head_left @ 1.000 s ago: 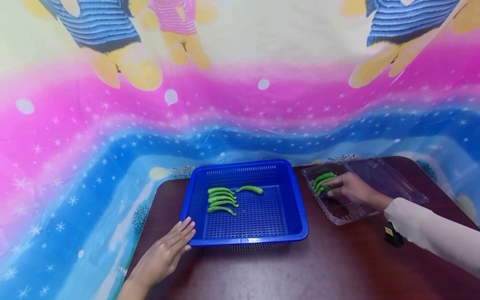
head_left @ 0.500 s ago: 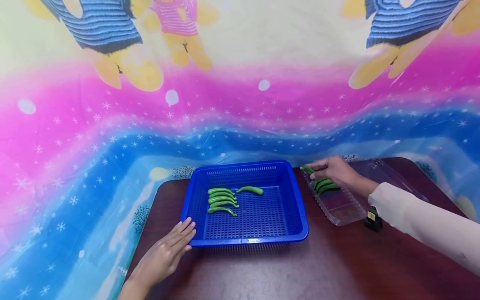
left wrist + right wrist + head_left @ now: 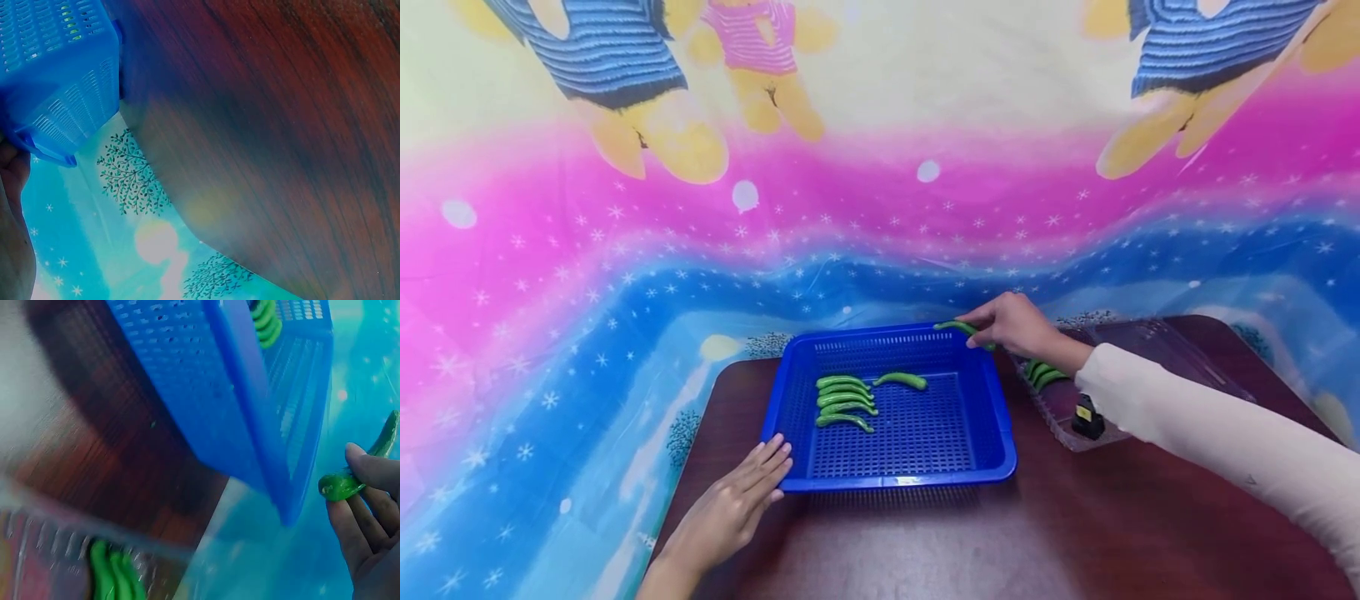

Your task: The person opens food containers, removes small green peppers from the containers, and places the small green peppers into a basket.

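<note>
In the head view my right hand [image 3: 1018,327] pinches a curved green chili pepper [image 3: 951,325] over the far right corner of the blue plastic basket [image 3: 895,482]. The right wrist view shows its blunt end [image 3: 337,487] between thumb and fingers. My left hand [image 3: 730,504] rests with straight fingers on the basket's near left rim. Inside the basket, several green chili peppers [image 3: 844,400] lie in a neat stack of rows at the left. A single chili pepper [image 3: 904,380] lies apart near the back.
A clear plastic clamshell box [image 3: 1063,433] lies open on the right of the dark wooden table [image 3: 925,550], with more chili peppers [image 3: 1043,375] in it. Behind the table hangs a printed cloth [image 3: 880,200]. A black wrist camera [image 3: 1086,419] is under the right sleeve.
My right hand has picked a chili pepper out of the clear box and carried it left to the basket's far right corner. The left hand has stayed on the rim.
</note>
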`<state>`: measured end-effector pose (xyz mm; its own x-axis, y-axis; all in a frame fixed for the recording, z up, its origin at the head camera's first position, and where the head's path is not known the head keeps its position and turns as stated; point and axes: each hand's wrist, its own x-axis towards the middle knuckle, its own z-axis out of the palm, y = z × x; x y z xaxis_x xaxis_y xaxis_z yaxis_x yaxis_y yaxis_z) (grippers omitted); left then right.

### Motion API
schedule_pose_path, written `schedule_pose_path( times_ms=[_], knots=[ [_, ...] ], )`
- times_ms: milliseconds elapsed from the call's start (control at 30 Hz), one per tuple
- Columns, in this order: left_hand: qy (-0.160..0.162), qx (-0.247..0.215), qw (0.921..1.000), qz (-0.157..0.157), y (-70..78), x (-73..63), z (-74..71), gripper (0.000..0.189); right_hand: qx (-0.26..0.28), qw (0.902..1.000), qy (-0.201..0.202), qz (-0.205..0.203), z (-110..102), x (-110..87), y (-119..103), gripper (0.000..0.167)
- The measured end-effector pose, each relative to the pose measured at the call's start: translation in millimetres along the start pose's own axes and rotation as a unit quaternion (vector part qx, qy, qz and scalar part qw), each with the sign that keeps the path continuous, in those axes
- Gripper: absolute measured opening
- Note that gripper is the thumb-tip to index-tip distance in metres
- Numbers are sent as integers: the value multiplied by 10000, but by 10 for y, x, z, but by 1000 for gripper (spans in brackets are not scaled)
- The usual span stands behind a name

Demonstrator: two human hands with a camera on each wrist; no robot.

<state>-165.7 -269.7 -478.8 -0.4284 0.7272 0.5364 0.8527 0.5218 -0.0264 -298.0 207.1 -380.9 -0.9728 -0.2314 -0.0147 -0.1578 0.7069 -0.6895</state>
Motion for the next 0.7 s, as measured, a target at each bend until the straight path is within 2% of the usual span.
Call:
schedule_pose_path(
  times_ms=[233,433,700],
  knots=[
    [-35,-19,10000,-17,6,0,-13,44,-550,9972,-15,-510,283,162,-227,41],
    [-24,-16,10000,-2,8,5,-11,44,-1032,9892,-126,-1032,478,282,-385,39],
    [-66,-37,10000,-51,5,5,-12,44,-1292,9824,-619,-1200,696,409,-515,36]
  ],
)
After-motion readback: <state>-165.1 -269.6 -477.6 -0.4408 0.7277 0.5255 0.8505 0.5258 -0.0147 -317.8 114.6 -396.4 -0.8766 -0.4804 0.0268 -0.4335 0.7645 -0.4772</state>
